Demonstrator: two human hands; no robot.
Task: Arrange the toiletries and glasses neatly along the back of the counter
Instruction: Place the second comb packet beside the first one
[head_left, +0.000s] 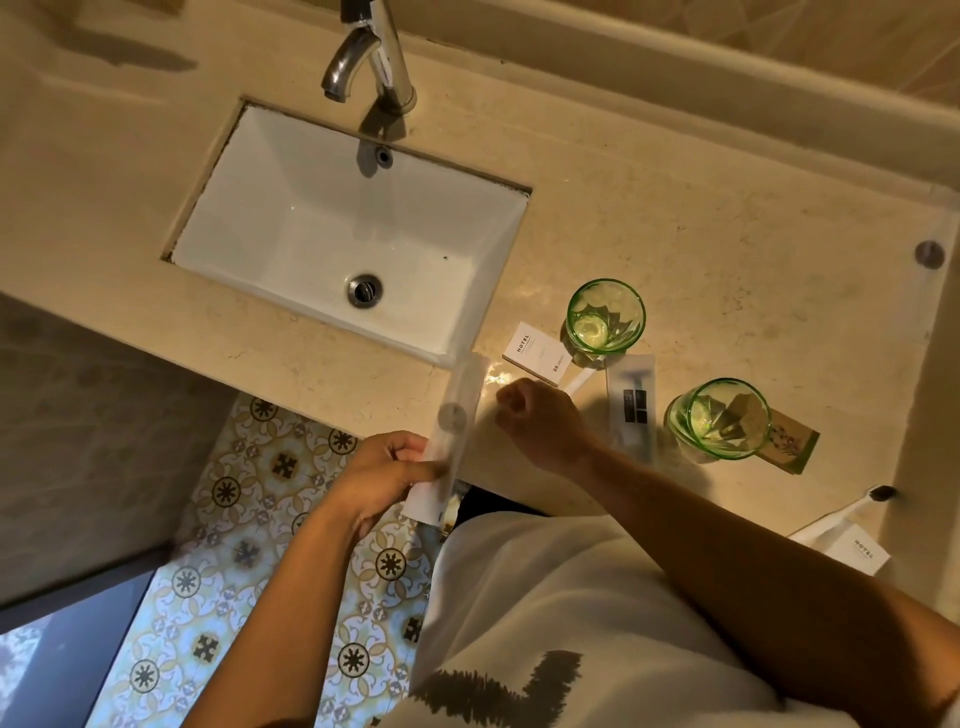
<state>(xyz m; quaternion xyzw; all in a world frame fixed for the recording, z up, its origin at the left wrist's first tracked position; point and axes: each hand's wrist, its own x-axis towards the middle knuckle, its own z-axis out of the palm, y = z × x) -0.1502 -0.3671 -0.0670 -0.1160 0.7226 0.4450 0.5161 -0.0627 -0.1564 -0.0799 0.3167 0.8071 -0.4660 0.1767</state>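
Observation:
My left hand (384, 475) grips a long white packet (457, 415) by its near end, and the packet is blurred, slanting up over the counter's front edge. My right hand (540, 421) is a closed fist resting on the counter just right of the packet, with nothing visibly in it. Two green glasses stand to the right, one farther back (605, 316) and one nearer (719, 418). A white hotel box (537, 359) lies beside the far glass. A clear razor packet (635, 405) lies between the glasses. A brown card box (789, 447) sits behind the near glass.
The white sink (311, 228) with a chrome faucet (363, 57) fills the counter's left half. A toothbrush packet (836, 514) and another white hotel box (857, 553) lie at the counter's near right corner. Bare beige counter (727, 208) stretches behind the glasses to the back ledge.

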